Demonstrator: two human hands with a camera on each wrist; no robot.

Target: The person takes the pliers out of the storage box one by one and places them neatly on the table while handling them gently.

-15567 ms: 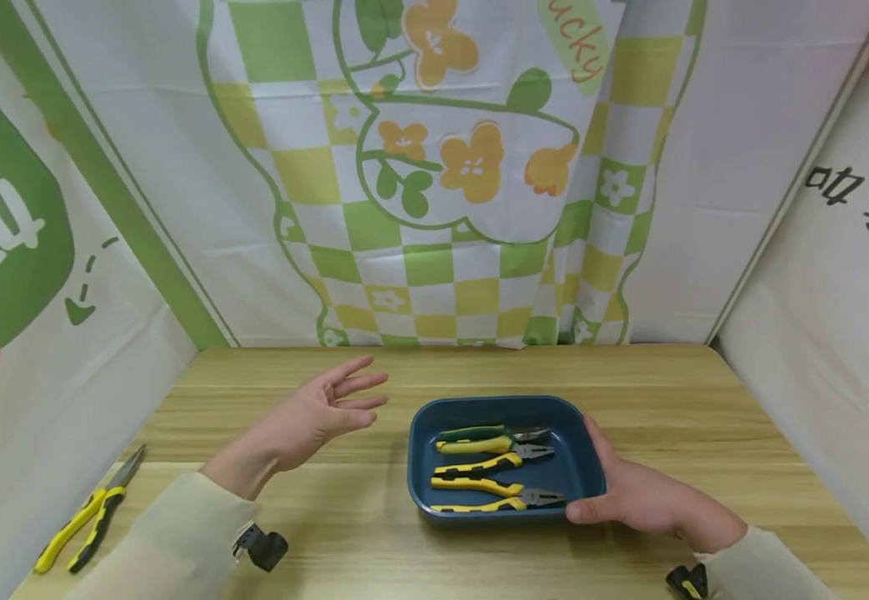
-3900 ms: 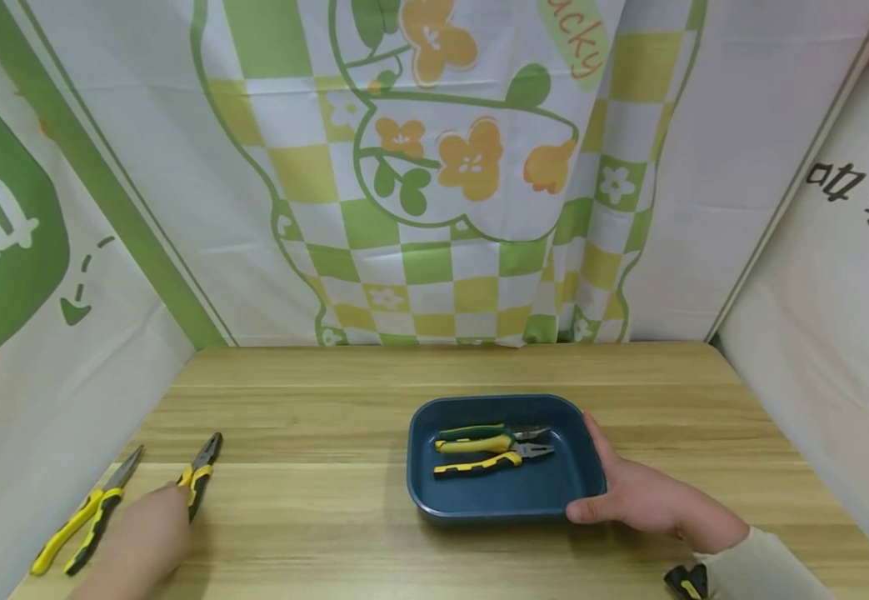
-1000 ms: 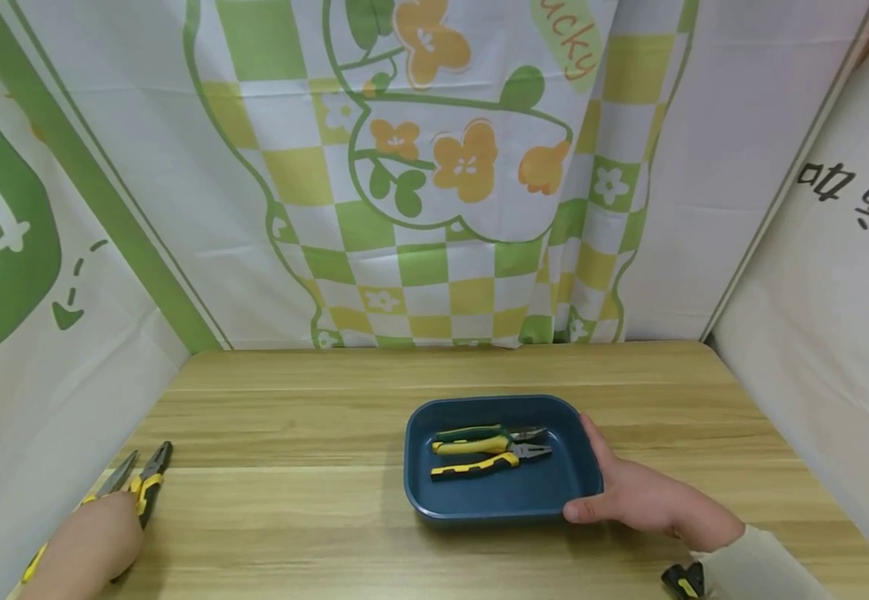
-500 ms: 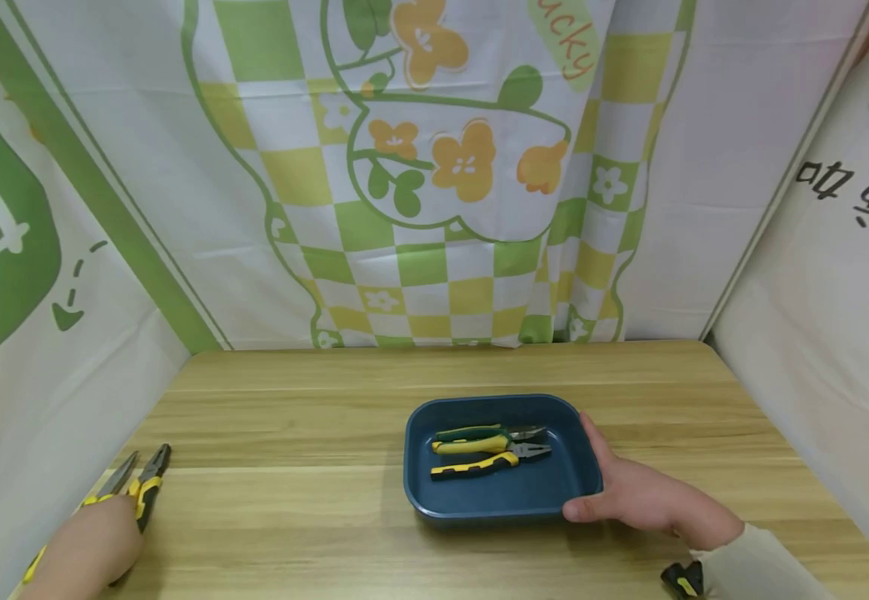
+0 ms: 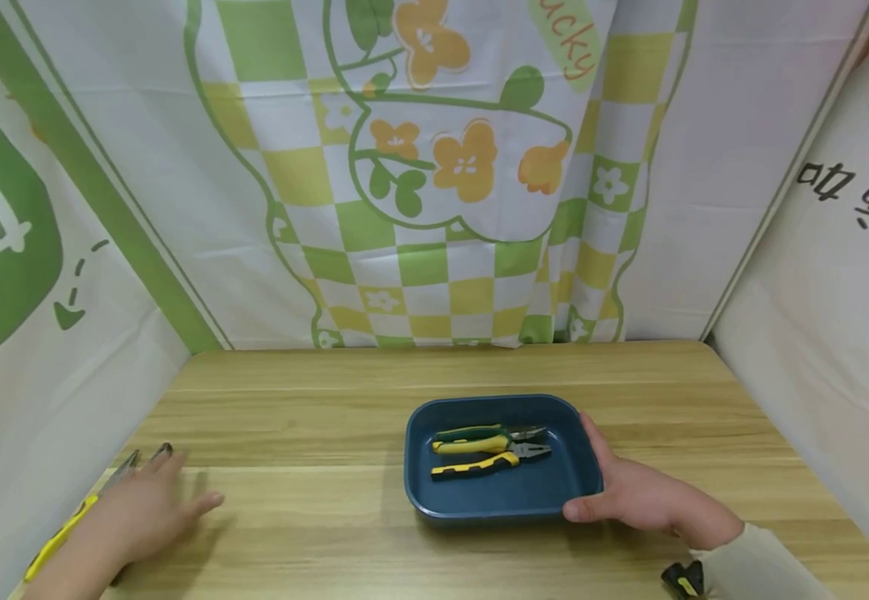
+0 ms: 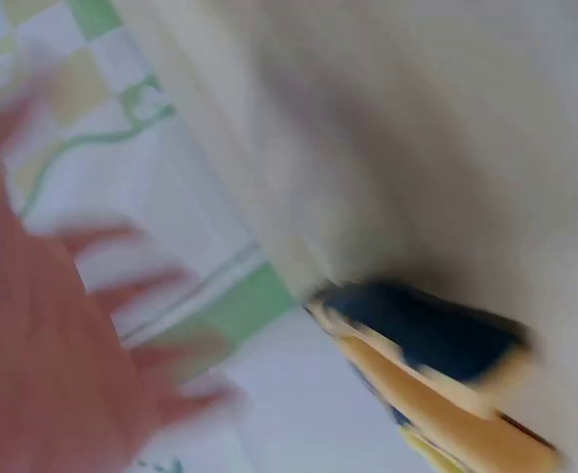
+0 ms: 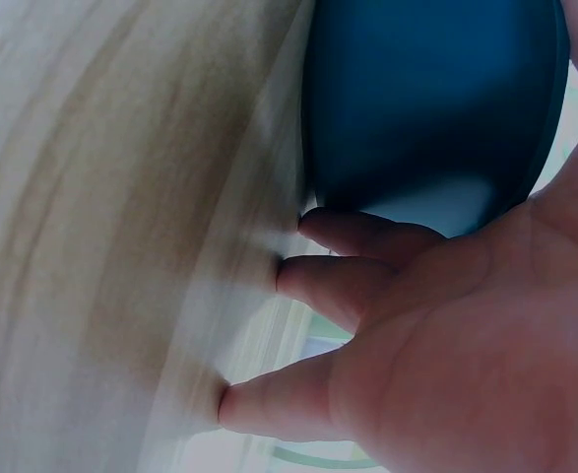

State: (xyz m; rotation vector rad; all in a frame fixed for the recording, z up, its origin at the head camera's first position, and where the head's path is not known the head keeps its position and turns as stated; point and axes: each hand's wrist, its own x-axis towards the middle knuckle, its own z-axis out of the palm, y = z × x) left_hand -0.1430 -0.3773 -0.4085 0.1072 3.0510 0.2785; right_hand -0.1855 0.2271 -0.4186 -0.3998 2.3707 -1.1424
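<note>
Pale wood-grain counter (image 5: 314, 500), backed by checked green-and-yellow cloth (image 5: 427, 262), and the left hand (image 5: 142, 510) is caught in a blur, fingers spread, nothing gripped. By a trailing fingertip, the slim yellow-handled steel pliers (image 5: 62, 537) or the dark-tipped pair (image 5: 165, 448) could be knocked askew: one lies along that hand's left side, the other is mostly hidden beneath. Well to its right, the deep-blue rounded rectangular box (image 5: 546, 483) is held at one end by the right hand (image 5: 621, 492); with a careless shove, the green-and-yellow-handled pliers (image 5: 471, 447) and black-and-yellow-handled pliers (image 5: 474, 468) inside might be set sliding.
</note>
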